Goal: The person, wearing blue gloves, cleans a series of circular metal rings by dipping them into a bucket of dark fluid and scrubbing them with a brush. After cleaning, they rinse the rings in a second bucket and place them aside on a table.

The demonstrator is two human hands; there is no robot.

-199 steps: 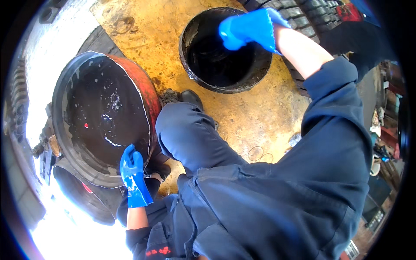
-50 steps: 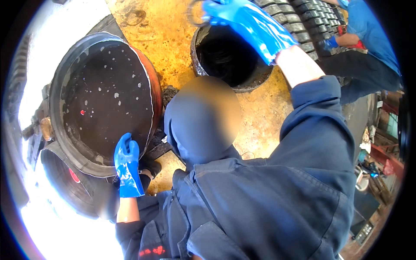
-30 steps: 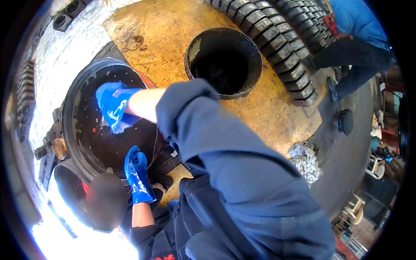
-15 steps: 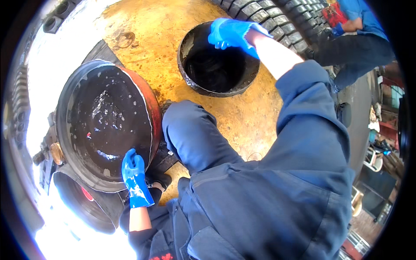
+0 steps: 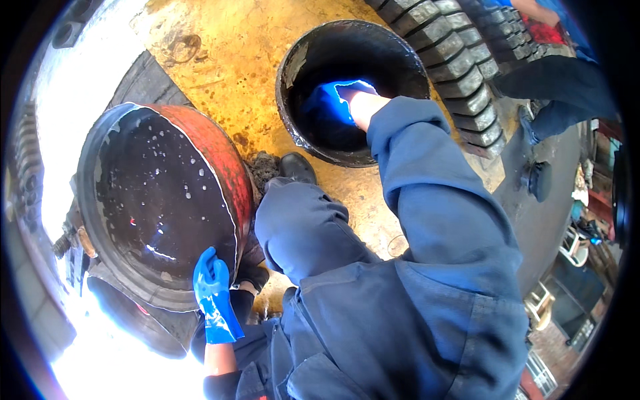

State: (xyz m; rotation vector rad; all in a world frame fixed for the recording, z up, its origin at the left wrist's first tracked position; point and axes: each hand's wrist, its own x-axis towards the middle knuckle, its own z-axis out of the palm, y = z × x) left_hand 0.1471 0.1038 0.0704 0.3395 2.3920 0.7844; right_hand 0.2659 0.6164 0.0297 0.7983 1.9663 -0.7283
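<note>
A big round drum with a red outside and a dark, wet inside stands tilted at the left. My left hand, in a blue rubber glove, lies across its near right rim with fingers apart and stretched inward. At the top middle is a black round bucket with a coated wall and a dark bottom. Inside it reaches my right hand, also blue-gloved. Its fingers are lost in blur and shadow, so whether they hold anything is hidden.
The yellow, stained floor plate lies under the bucket. Large treaded tyres stand just right of it. A person's dark-trousered leg is farther right. Below the drum is another dark round piece.
My right hand has gone from above the bucket's rim down into it. The left hand stays at the drum's rim. The view has shifted, and the bucket appears larger.
</note>
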